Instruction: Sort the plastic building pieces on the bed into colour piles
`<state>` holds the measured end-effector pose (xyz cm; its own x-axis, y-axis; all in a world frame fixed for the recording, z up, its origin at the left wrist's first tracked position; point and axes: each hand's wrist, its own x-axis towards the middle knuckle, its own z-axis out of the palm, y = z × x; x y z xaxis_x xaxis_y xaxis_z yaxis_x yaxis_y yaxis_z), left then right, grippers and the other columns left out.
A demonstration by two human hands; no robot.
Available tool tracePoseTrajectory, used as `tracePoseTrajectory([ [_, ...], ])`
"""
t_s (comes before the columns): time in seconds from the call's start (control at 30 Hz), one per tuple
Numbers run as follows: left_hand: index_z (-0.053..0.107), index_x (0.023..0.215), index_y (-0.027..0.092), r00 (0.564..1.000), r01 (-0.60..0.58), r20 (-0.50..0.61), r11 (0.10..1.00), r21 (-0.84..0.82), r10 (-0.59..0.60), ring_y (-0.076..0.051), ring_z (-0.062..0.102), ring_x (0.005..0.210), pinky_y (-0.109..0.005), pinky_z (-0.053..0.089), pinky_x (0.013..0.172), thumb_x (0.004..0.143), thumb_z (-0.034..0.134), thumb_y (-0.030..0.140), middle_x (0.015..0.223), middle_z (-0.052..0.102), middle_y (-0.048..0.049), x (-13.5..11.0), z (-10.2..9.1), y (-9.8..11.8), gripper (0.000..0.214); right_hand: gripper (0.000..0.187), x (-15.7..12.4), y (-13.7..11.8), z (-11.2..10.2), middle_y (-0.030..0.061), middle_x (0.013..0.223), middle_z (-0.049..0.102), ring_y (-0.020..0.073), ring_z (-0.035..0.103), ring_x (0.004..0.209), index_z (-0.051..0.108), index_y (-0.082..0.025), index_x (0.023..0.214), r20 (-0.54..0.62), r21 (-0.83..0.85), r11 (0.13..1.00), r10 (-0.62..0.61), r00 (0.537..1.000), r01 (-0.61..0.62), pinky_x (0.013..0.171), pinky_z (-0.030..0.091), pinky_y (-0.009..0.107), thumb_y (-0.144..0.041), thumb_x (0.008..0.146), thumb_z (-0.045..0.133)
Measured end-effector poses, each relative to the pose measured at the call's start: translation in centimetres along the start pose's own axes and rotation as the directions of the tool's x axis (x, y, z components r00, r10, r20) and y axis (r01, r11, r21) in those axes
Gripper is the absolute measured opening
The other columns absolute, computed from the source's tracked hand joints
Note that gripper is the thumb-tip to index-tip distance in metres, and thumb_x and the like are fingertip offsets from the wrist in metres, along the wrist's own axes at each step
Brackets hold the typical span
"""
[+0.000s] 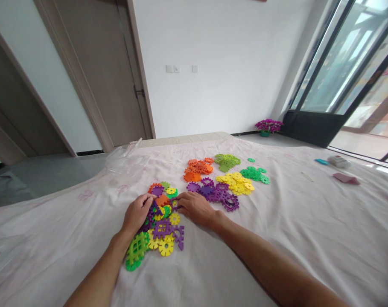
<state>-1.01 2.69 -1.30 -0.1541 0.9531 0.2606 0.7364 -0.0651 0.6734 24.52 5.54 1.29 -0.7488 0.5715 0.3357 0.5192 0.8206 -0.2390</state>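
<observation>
Flat plastic interlocking pieces lie on a white sheet (277,238). A mixed pile (163,232) of purple, yellow, green and orange pieces sits right before me. My left hand (137,213) rests on the pile's left side, fingers curled round a purple piece. My right hand (196,207) lies on the pile's right side, fingertips pinched at a small piece near the left hand. Behind them lie sorted heaps: orange (197,168), light green (227,161), yellow (236,183), dark green (254,173) and purple (217,193).
A crumpled clear plastic bag (126,160) lies at the back left of the sheet. At the far right are a teal item (322,161), a small white box (338,161) and a pink card (345,178). A pot of purple flowers (268,126) stands by the glass door.
</observation>
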Motion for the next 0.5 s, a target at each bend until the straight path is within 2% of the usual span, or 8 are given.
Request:
tracePoseTrajectory([
  [0.3, 0.069, 0.099, 0.025, 1.0, 0.012, 0.008, 1.0, 0.001, -0.012, -0.02, 0.063, 0.104, -0.03, 0.046, 0.091, 0.088, 0.041, 0.044, 0.11, 0.072, -0.0008, -0.1, -0.2, 0.4, 0.036, 0.013, -0.5, 1.3, -2.0, 0.008, 0.111, 0.064, 0.0184, 0.056, 0.103, 0.063, -0.019, 0.095, -0.117, -0.05, 0.999, 0.01, 0.993, -0.016, 0.092, 0.042, 0.031, -0.022, 0.094, 0.051],
  [0.5, 0.07, 0.099, 0.025, 1.0, 0.017, 0.003, 1.0, 0.006, -0.017, -0.02, 0.063, 0.104, -0.03, 0.046, 0.092, 0.088, 0.041, 0.044, 0.11, 0.072, -0.001, -0.1, -0.1, 0.3, 0.036, 0.015, -1.1, 3.1, -3.8, 0.0069, 0.102, 0.063, 0.0181, 0.056, 0.096, 0.062, -0.019, 0.095, -0.244, -0.127, 0.968, 0.179, 0.953, -0.214, 0.088, 0.039, 0.031, -0.026, 0.095, 0.048],
])
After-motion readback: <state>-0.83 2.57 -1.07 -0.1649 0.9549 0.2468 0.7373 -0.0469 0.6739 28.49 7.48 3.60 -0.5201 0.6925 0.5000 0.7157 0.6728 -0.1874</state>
